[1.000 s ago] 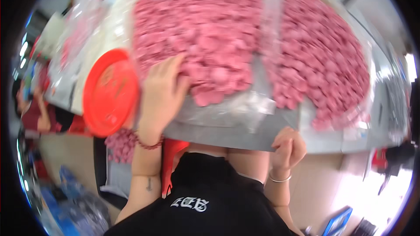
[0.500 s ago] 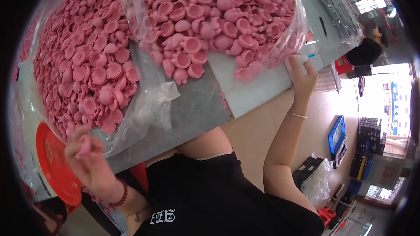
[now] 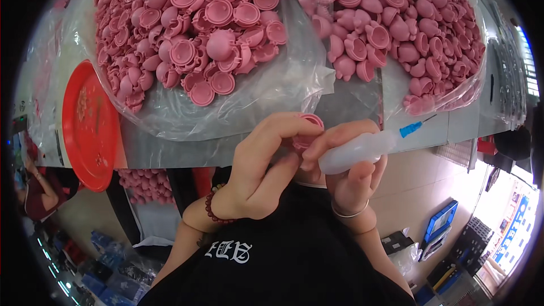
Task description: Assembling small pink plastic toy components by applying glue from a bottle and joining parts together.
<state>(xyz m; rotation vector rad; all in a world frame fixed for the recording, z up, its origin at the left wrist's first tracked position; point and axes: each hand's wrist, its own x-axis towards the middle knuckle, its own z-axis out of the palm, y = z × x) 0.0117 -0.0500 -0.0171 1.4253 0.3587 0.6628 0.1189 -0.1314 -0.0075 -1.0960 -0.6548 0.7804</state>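
Observation:
My left hand point(image 3: 255, 167) is closed on a small pink cup-shaped plastic part point(image 3: 310, 123) in front of my chest. Right beside it, my right hand point(image 3: 352, 187) grips a translucent white squeeze bottle point(image 3: 354, 152). The bottle lies tilted across the fingers, its blue needle tip point(image 3: 411, 128) pointing up and right, away from the pink part. My right fingertips are close to that part; whether they touch it I cannot tell. Beyond both hands, pink plastic shells lie heaped in a left pile point(image 3: 187, 51) and a right pile point(image 3: 396, 28), on clear plastic sheeting point(image 3: 255, 102).
A red round tray point(image 3: 90, 136) sits at the left edge of the grey table point(image 3: 164, 153). More pink parts point(image 3: 144, 186) are below the table edge. A person's arm point(image 3: 48, 192) shows at far left. Blue trays point(image 3: 441, 221) and black crates point(image 3: 464, 249) stand on the floor at right.
Both hands have come together before my chest, the left from the left pile's edge, the right from the table's right side. The bottle now shows clearly in my right hand. The view has shifted.

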